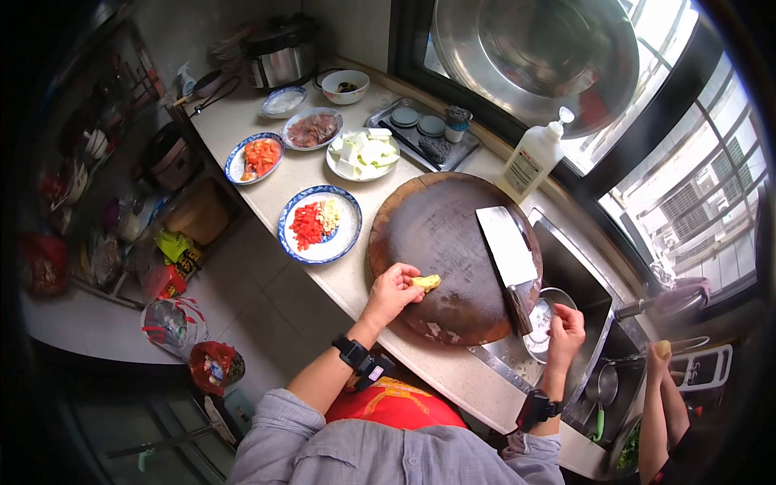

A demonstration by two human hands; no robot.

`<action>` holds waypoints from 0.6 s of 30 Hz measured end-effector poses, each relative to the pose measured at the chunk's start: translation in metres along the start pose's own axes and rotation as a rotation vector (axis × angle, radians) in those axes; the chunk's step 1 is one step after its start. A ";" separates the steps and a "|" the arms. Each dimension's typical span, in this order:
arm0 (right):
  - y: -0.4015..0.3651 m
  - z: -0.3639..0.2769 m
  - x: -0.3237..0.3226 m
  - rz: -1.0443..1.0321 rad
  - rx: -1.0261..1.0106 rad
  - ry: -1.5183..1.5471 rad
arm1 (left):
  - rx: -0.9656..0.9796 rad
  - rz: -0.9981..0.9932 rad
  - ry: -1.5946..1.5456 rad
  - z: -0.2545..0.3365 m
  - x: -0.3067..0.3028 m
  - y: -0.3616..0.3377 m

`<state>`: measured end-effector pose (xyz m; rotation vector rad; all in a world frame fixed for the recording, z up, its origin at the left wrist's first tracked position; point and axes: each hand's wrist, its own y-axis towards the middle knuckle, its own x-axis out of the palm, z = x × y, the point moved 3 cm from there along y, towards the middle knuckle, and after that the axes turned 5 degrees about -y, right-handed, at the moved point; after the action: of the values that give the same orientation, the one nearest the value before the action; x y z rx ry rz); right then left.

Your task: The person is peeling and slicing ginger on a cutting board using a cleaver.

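Observation:
A small yellow piece, which looks like ginger point(427, 283), is pinched in my left hand point(394, 293) over the near left edge of the round cutting board point(440, 234). My right hand point(566, 330) is closed at the rim of a metal bowl point(537, 333) beside the sink; what its fingers hold, if anything, is too small to name. Between my hands a cleaver point(507, 245) lies on the board, its dark handle toward me. Left of the board is a blue-rimmed plate point(343, 244) with chopped red pieces and pale yellow bits.
Plates of tomato point(260, 158), meat point(312, 129) and pale green slices point(363, 155) stand farther back. A pump bottle point(531, 158) is behind the board. Another person's hands point(659, 360) are at the sink point(602, 303) on the right.

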<state>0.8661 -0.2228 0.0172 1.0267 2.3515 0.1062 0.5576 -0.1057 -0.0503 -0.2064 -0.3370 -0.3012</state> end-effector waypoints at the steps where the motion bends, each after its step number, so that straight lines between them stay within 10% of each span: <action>1: 0.004 0.020 -0.013 -0.010 -0.081 -0.248 | 0.001 -0.003 -0.006 0.000 0.000 0.000; 6: -0.011 0.070 -0.031 -0.152 -0.090 -0.815 | 0.002 0.003 0.000 0.000 -0.002 -0.001; 13: -0.022 -0.002 -0.006 -0.041 -0.258 -0.276 | 0.026 -0.011 0.042 -0.003 -0.002 0.002; 18: -0.053 -0.077 0.080 -0.373 -0.349 0.000 | -0.002 -0.029 -0.093 0.006 0.002 -0.003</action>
<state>0.7474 -0.1937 0.0290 0.4154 2.3698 0.3567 0.5565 -0.1073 -0.0443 -0.2181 -0.4320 -0.3212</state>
